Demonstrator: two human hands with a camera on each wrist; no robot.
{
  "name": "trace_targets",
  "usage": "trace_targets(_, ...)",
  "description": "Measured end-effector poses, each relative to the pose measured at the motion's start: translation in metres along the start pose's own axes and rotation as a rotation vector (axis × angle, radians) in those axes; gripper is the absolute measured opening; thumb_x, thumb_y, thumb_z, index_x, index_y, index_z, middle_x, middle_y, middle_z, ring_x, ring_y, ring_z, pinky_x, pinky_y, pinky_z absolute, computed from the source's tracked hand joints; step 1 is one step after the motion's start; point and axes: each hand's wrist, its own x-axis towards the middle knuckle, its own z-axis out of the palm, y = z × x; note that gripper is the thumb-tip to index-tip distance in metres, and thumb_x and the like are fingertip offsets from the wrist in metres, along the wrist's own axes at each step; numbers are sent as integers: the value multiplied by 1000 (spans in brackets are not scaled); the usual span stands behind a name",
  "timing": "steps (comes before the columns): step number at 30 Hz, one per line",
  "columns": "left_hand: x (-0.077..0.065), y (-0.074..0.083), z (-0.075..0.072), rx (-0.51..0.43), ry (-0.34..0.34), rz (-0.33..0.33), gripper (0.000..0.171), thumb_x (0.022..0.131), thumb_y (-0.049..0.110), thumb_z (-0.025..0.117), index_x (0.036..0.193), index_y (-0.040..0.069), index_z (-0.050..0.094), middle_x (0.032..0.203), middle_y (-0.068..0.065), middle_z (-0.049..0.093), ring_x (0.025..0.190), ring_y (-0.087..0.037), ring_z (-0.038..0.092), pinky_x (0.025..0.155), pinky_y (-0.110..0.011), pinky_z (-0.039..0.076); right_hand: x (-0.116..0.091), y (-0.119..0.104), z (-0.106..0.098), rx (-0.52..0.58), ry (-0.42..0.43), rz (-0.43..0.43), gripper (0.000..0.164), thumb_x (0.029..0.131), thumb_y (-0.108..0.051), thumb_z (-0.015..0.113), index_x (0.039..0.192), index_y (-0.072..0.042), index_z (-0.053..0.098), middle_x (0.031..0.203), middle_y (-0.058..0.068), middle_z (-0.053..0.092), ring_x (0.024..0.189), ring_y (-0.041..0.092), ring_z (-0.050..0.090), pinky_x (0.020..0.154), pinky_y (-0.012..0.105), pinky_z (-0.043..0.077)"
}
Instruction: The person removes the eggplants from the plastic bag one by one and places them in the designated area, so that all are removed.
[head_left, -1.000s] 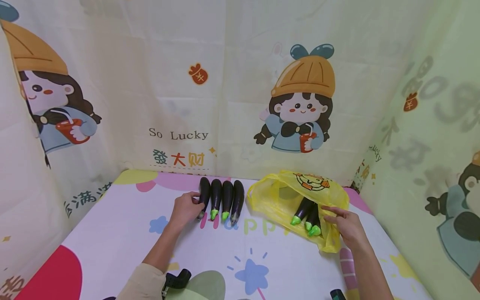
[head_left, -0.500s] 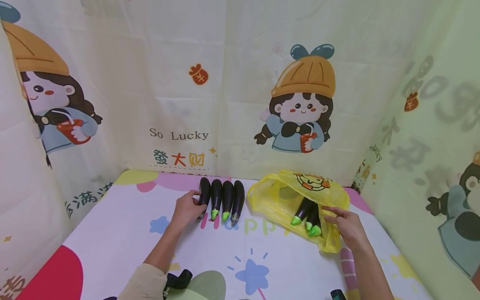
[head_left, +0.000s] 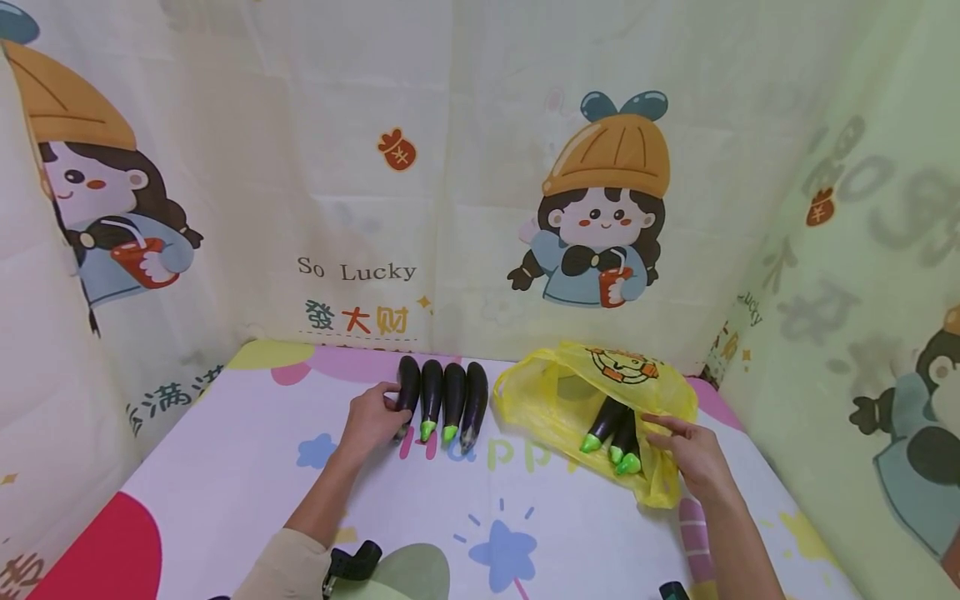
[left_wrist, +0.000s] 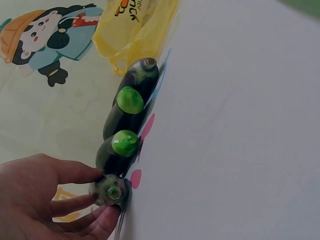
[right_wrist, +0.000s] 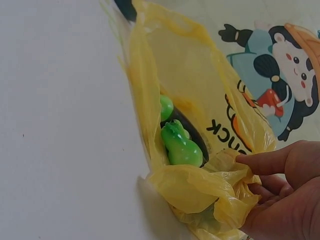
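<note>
Several dark purple eggplants lie side by side in a row left of centre in the head view. My left hand (head_left: 372, 417) grips the leftmost eggplant (head_left: 408, 385) near its stem end; in the left wrist view, thumb and fingers are on either side of that grey-green tip (left_wrist: 111, 190). Beside it lie eggplants with bright green caps (left_wrist: 125, 143) and one with a dull stem (left_wrist: 144, 72). My right hand (head_left: 696, 454) pinches the rim of a yellow plastic bag (head_left: 528, 400). Inside its open mouth lie three green-capped eggplants (right_wrist: 182, 147), their far ends hidden by the film.
A white table cover (head_left: 405, 508) with printed stars and letters lies under everything. Printed cloth walls (head_left: 480, 208) close in the back and both sides. A black device (head_left: 354, 561) sits at the left wrist, and another dark piece (head_left: 673, 591) shows near the right forearm.
</note>
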Motion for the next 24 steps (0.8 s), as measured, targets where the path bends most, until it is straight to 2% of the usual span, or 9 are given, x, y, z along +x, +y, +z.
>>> trace_targets(9, 0, 0, 3, -2, -13, 8, 52, 92, 12, 73, 139, -3, 56, 98, -19, 71, 69, -20, 64, 66, -33, 58, -2, 4, -1, -2, 1, -11, 48, 105, -16, 59, 150, -2, 53, 167, 26, 26, 151, 41, 23, 124, 56, 26)
trace_targets(13, -1, 1, 2, 23, 0, 6, 54, 91, 15, 74, 139, -2, 56, 103, -21, 69, 80, -26, 64, 68, -35, 58, -1, 3, 0, -4, 3, -15, 48, 105, -16, 59, 150, -1, 53, 166, 26, 27, 151, 40, 24, 124, 55, 27)
trace_targets(18, -3, 3, 0, 78, 49, 29, 54, 92, 18, 73, 140, -1, 57, 117, -26, 63, 102, -35, 59, 80, -44, 57, 0, 4, -1, -2, 0, -7, 48, 105, -15, 58, 150, -2, 53, 167, 27, 26, 152, 41, 23, 125, 56, 26)
trace_targets(24, -3, 9, -1, 91, 150, 127, 47, 93, 16, 72, 136, 2, 60, 120, -26, 58, 104, -37, 55, 85, -50, 52, 0, 1, -2, -22, 9, -23, 46, 104, -17, 60, 149, -4, 56, 166, 27, 28, 148, 39, 27, 120, 52, 31)
